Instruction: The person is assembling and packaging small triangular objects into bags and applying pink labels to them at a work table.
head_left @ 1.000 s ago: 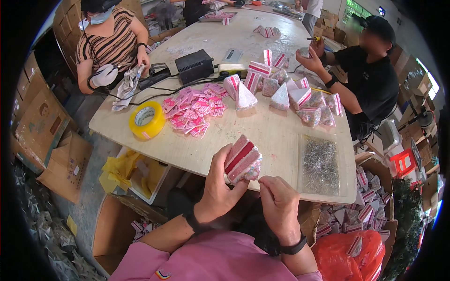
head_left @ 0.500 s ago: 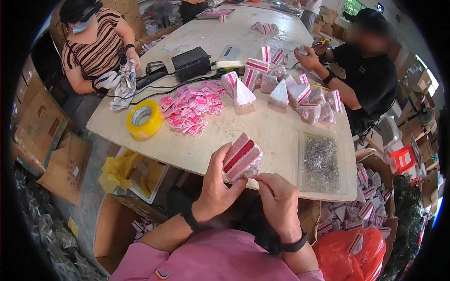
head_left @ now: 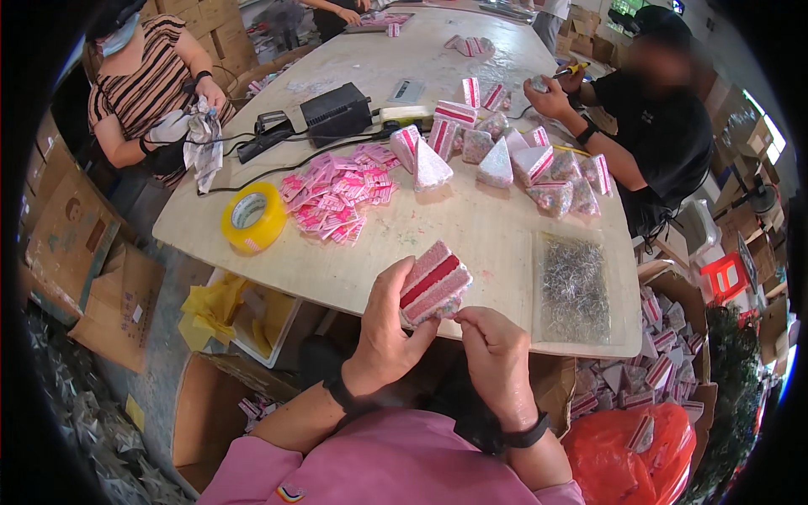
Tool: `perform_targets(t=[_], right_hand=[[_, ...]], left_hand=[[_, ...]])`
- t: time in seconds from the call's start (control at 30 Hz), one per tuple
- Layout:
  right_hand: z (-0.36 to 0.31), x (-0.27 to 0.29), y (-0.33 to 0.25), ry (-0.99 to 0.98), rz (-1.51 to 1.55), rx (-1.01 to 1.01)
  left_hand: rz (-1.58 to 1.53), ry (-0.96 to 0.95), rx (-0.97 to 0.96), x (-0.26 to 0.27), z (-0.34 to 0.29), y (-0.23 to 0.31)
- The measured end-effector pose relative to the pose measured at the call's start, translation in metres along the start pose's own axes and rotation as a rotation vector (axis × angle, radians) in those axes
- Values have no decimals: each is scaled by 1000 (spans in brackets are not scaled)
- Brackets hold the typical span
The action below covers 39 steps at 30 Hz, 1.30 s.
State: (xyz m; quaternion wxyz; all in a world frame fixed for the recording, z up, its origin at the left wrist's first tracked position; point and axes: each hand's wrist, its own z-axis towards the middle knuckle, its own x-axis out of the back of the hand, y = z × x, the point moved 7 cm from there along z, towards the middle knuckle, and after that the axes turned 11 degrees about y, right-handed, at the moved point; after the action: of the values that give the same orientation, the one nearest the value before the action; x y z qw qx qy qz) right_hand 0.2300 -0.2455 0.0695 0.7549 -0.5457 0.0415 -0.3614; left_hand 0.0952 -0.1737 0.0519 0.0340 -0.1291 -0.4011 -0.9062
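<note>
My left hand [head_left: 383, 332] is closed round a toy cake slice [head_left: 436, 282] with pink layers, a dark red band and a speckled side, held over the table's near edge. Close to the slice's lower right corner, my right hand [head_left: 497, 349] has its thumb and forefinger pinched together. Whatever lies in that pinch is too small to make out. Beyond my hands, more cake slices [head_left: 505, 156] stand and lie in a group. Small pink printed tags [head_left: 341, 194] make a loose pile left of them. Thin silvery wire pieces [head_left: 575, 286] fill a shallow clear tray to the right.
A yellow tape roll [head_left: 252, 217] and a black box with cables [head_left: 335, 115] are on the table [head_left: 471, 227]. One person [head_left: 156, 76] holds cloth at left; another [head_left: 652, 126] works at right. Boxes of slices [head_left: 623, 379] and a red bag [head_left: 627, 454] flank me.
Both hands keep nearly the same pose, with the slice tipped slightly and the right fingers a little further left. The view has shifted slightly. The person at left has moved the cloth.
</note>
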Motion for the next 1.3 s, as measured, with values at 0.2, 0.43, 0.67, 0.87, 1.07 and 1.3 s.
perform_targets(t=[0.2, 0.43, 0.67, 0.87, 1.07, 1.3], right_hand=[[-4, -7, 7, 41, -71, 8], [-8, -14, 27, -25, 111, -302], [-7, -17, 12, 24, -209, 42], [-7, -20, 28, 7, 8, -84], [-8, -24, 41, -158, 235, -434], [-10, -27, 15, 8, -333, 216]], left_hand=[[167, 49, -191, 2, 1, 14], [179, 40, -186, 3, -1, 10], [225, 35, -262, 3, -3, 12], [139, 28, -120, 4, -6, -1], [65, 12, -50, 6, -6, -7], [228, 20, -231, 4, -6, 5]])
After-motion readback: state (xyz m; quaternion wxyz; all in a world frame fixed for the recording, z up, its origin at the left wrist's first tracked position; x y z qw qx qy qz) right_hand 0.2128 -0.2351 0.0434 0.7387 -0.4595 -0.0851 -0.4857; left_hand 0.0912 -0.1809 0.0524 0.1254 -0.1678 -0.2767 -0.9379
